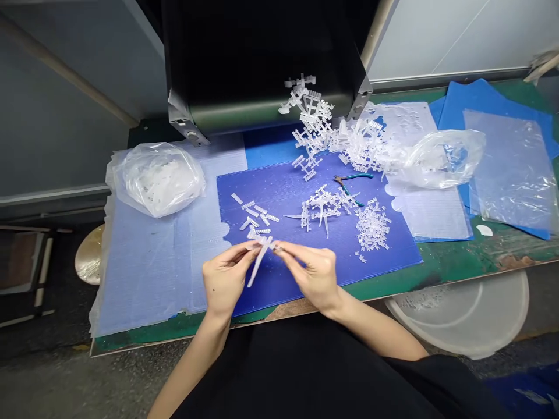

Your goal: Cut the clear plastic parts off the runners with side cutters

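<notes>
Between my hands is a white plastic sprue [261, 259], its long stem slanting down toward me. My left hand [227, 274] pinches its left side, and my right hand [315, 273] pinches the right side; the fingertips partly hide the small parts there. Just beyond my left hand, several flat toothed white strips [262, 219] lie on the dark blue sheet [279, 189]. More branched sprues [325, 208] are piled past my right hand. To their right sits a heap of tiny white pieces [373, 227]. Side cutters [347, 181] with teal handles lie open behind these.
A large tangle of sprues [318, 128] spills below the black chute [271, 64]. Clear plastic bags stand at left [159, 179] and right [448, 157], the left one filled with white parts. A translucent tub [476, 314] is below the green table edge [441, 256] at right.
</notes>
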`<action>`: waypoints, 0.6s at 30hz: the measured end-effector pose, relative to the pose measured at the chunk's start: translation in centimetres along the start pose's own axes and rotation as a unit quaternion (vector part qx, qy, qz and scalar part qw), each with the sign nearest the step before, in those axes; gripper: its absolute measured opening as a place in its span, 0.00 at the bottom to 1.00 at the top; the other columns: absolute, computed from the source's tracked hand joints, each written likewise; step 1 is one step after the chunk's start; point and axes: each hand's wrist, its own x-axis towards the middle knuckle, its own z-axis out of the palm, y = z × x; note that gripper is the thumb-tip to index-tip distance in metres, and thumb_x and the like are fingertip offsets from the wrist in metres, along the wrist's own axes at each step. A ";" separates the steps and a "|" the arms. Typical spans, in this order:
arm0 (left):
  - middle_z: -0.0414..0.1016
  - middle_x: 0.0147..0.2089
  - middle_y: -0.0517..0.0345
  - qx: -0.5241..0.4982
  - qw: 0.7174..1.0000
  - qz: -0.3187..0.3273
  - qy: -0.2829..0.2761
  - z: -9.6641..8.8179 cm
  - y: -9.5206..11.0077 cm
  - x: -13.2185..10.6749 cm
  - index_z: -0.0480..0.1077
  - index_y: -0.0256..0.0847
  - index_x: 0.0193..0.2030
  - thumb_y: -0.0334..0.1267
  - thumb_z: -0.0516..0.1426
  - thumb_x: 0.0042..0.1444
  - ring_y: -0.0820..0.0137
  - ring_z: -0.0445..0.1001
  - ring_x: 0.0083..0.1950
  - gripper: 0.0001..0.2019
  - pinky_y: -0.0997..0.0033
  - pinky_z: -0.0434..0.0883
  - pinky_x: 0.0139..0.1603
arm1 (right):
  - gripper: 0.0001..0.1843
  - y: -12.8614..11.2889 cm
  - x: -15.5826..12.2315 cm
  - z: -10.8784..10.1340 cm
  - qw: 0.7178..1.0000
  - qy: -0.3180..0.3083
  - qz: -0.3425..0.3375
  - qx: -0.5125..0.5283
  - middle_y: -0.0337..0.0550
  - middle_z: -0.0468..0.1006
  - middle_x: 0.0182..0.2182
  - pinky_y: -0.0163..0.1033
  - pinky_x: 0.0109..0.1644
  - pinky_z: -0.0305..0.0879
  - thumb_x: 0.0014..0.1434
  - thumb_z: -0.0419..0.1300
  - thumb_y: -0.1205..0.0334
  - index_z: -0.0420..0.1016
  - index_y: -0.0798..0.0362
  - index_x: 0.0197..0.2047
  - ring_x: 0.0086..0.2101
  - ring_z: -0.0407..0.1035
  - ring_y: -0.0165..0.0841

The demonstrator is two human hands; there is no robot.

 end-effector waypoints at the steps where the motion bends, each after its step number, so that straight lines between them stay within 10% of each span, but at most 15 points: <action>1: 0.89 0.49 0.56 0.031 0.999 0.024 -0.019 -0.1 -0.2 0.7 0.85 0.47 0.50 0.48 0.68 0.62 0.59 0.89 0.48 0.13 0.56 0.86 0.58 | 0.12 0.2 0.6 -1.5 1.000 0.018 -0.007 -0.023 0.36 0.89 0.48 0.43 0.54 0.86 0.73 0.64 0.61 0.88 0.45 0.55 0.45 0.87 0.38; 8: 0.83 0.63 0.53 0.194 0.957 0.185 -0.112 0.4 0.7 7.8 0.84 0.46 0.54 0.46 0.63 0.66 0.57 0.80 0.67 0.15 0.47 0.71 0.77 | 0.12 6.0 4.5 -12.8 0.963 0.156 -0.008 -0.220 0.42 0.88 0.52 0.58 0.66 0.77 0.73 0.63 0.61 0.88 0.46 0.55 0.57 0.82 0.46; 15: 0.81 0.57 0.49 0.266 0.921 0.233 -0.165 11.7 5.9 18.3 0.74 0.45 0.68 0.42 0.67 0.63 0.65 0.79 0.46 0.27 0.62 0.74 0.52 | 0.16 10.8 5.8 -13.4 0.947 0.099 0.000 -0.306 0.52 0.87 0.54 0.64 0.66 0.74 0.72 0.61 0.66 0.85 0.56 0.59 0.64 0.75 0.55; 18: 0.77 0.33 0.55 0.298 0.907 0.215 -0.207 14.5 7.6 21.2 0.83 0.39 0.48 0.45 0.69 0.59 0.66 0.71 0.36 0.15 0.66 0.67 0.42 | 0.19 10.5 5.6 -14.0 0.941 0.109 -0.006 -0.319 0.56 0.86 0.56 0.64 0.65 0.74 0.73 0.60 0.65 0.82 0.59 0.62 0.62 0.76 0.56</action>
